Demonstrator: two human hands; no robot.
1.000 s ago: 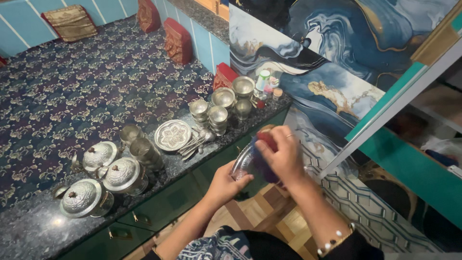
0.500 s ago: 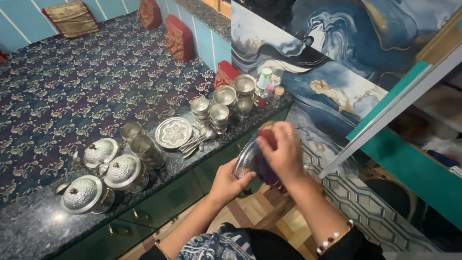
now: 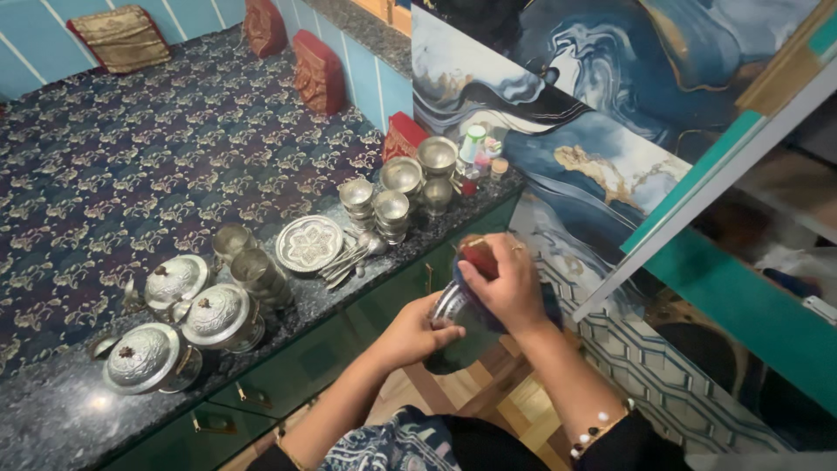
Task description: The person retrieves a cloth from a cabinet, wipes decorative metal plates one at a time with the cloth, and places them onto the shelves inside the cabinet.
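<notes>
Tilted silver plate (image 3: 446, 305) under dark cloth (image 3: 478, 262)

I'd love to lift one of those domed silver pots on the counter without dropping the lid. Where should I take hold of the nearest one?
Grip the nearest lidded pot round its body below the lid rim, coming from the open counter edge. The domed lid likely just rests on top, and its small knob probably would lift only the lid.

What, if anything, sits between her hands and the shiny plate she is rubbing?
Only the cloth. The left hand grips the metal plate directly by its lower rim. The right hand presses a red and dark cloth against the plate's face, so that cloth lies between its fingers and the metal.
</notes>
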